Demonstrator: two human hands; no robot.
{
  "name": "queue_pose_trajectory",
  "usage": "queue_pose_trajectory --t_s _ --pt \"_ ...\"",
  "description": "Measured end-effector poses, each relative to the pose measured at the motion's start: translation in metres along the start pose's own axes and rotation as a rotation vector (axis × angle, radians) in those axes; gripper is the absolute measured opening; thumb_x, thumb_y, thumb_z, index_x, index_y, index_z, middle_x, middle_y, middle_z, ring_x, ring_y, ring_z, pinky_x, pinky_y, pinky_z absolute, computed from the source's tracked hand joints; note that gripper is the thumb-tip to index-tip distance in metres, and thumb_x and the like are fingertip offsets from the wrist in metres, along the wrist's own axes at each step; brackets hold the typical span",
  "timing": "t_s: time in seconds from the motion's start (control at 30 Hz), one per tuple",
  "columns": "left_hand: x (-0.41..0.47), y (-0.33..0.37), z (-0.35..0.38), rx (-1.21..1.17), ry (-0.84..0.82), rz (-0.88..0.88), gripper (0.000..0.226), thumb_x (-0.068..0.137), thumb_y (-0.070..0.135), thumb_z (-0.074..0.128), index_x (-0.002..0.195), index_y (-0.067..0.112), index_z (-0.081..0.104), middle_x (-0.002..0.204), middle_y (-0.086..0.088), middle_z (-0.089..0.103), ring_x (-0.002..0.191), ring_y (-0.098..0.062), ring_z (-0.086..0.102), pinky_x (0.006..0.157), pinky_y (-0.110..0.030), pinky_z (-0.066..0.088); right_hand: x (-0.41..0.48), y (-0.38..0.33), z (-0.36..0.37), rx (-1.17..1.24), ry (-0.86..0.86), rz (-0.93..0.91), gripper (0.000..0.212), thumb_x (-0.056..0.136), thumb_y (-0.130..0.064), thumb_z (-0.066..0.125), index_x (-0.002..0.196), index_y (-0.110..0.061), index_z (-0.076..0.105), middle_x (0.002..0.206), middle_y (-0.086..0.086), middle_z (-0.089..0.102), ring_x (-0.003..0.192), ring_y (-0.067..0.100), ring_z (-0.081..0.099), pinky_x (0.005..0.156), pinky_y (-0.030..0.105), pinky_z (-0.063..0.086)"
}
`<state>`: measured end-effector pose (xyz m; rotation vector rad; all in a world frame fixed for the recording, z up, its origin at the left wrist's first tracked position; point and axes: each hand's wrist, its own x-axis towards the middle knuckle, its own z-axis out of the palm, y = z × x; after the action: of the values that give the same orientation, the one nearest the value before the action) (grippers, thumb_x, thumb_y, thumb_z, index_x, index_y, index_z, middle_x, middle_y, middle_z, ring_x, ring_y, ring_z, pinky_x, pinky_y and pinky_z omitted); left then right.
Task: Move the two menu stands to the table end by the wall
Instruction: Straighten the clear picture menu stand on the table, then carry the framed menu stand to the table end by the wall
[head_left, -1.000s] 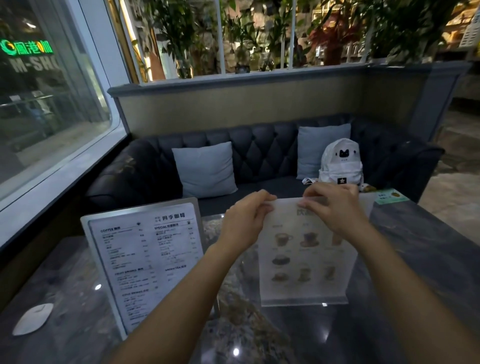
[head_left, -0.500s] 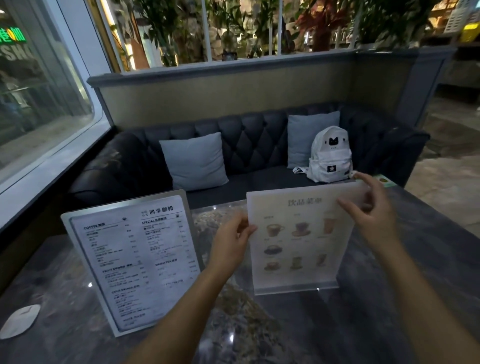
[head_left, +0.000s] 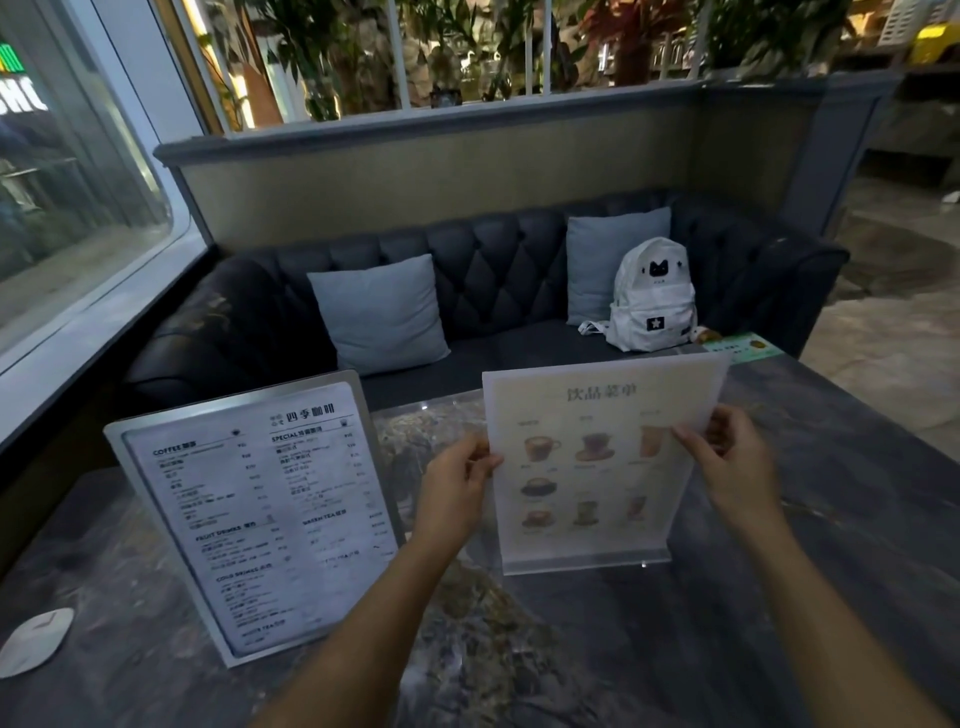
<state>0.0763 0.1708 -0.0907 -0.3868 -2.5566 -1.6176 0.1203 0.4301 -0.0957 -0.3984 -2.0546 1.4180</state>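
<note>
Left hand and right hand pinch the drinks menu stand by its side edges. Its base rests mid-worktop. Text menu stand sits by the left edge.

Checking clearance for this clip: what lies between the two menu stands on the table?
In the head view, the left hand and its forearm fill the gap, gripping the drinks menu stand by its left edge; behind them, only bare marble table separates it from the text menu stand.

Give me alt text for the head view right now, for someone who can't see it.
Both hands, left hand and right hand, hold the side edges of a clear acrylic drinks-picture menu stand upright on a dark marble table. A silver-framed text menu stand stands at its left; a dark tufted sofa with a white backpack sits behind.
</note>
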Motion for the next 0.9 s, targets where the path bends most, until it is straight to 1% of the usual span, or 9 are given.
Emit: queue_pose_trajectory --t_s 0.1,0.17,0.23,0.37,0.47,0.57,0.7,0.83,0.9 --pt "0.001 -0.002 -0.003 0.021 -0.016 0.009 0.008 0.087 0.016 0.057 0.093 0.013 0.063 0.089 -0.005 0.068 0.083 -0.020 0.062 0.078 -0.039 0.054 -0.002 -0.003 0.000 -0.024 -0.004 0.010 0.028 0.079 -0.019 0.068 0.102 -0.017 0.053 0.095 0.004 0.060 0.081 0.019 0.057 0.070 0.033 0.047" --pt "0.001 -0.002 -0.007 0.036 0.002 0.034 0.013 0.086 0.017 0.059 0.100 0.019 0.059 0.084 0.004 0.064 0.079 -0.011 0.061 0.069 -0.018 0.051 -0.003 -0.011 -0.001 -0.069 0.023 -0.022 0.036 0.079 -0.023 0.067 0.111 -0.014 0.052 0.106 0.009 0.060 0.092 0.024 0.056 0.077 0.039 0.047" --pt "0.002 0.001 -0.014 0.034 0.035 0.065 0.021 0.085 0.020 0.060 0.105 0.025 0.054 0.082 0.011 0.061 0.076 -0.002 0.059 0.064 -0.008 0.047 -0.002 -0.025 -0.002 -0.117 0.076 -0.099 0.045 0.080 -0.026 0.066 0.119 -0.013 0.048 0.117 0.013 0.056 0.102 0.026 0.053 0.083 0.042 0.046" --pt "0.004 0.013 -0.036 0.091 0.090 0.159 0.021 0.085 0.027 0.059 0.106 0.030 0.054 0.083 0.013 0.060 0.080 0.001 0.059 0.069 -0.016 0.048 -0.001 -0.062 -0.003 -0.288 0.212 -0.294 0.056 0.083 -0.032 0.060 0.130 -0.014 0.037 0.132 0.015 0.046 0.120 0.029 0.043 0.101 0.052 0.038" --pt "0.005 0.020 -0.060 0.190 0.160 0.233 0.019 0.085 0.029 0.059 0.104 0.026 0.058 0.092 0.011 0.062 0.085 0.003 0.056 0.074 -0.020 0.047 -0.002 -0.090 0.004 -0.347 0.266 -0.412 0.060 0.085 -0.032 0.058 0.135 -0.014 0.031 0.138 0.017 0.042 0.125 0.030 0.038 0.103 0.050 0.034" --pt "0.002 0.027 -0.088 0.310 0.270 0.314 0.024 0.085 0.027 0.060 0.107 0.019 0.059 0.101 0.005 0.063 0.091 -0.004 0.055 0.077 -0.021 0.042 -0.007 -0.110 0.021 -0.411 0.191 -0.509 0.059 0.084 -0.034 0.055 0.133 -0.007 0.037 0.135 0.021 0.046 0.124 0.036 0.042 0.101 0.054 0.034" --pt "-0.004 0.033 -0.135 0.564 0.414 0.433 0.026 0.085 0.027 0.060 0.103 0.009 0.063 0.098 -0.011 0.067 0.091 -0.024 0.060 0.083 -0.037 0.047 -0.021 -0.133 0.060 -0.420 0.071 -0.637 0.055 0.082 -0.029 0.061 0.128 -0.002 0.046 0.131 0.023 0.050 0.120 0.036 0.046 0.098 0.053 0.037" --pt "-0.008 0.020 -0.183 0.723 0.548 0.365 0.029 0.083 0.025 0.064 0.105 0.006 0.064 0.111 -0.016 0.064 0.107 -0.031 0.057 0.103 -0.051 0.040 -0.038 -0.157 0.108 -0.376 -0.080 -0.716 0.052 0.082 -0.031 0.058 0.125 -0.004 0.050 0.129 0.020 0.053 0.115 0.035 0.051 0.095 0.050 0.040" --pt "-0.011 0.010 -0.205 0.739 0.589 0.302 0.032 0.082 0.025 0.065 0.107 0.006 0.064 0.117 -0.018 0.062 0.112 -0.032 0.054 0.102 -0.054 0.039 -0.044 -0.164 0.132 -0.390 -0.139 -0.752 0.049 0.081 -0.028 0.062 0.122 -0.001 0.054 0.127 0.022 0.055 0.112 0.037 0.055 0.091 0.048 0.042"
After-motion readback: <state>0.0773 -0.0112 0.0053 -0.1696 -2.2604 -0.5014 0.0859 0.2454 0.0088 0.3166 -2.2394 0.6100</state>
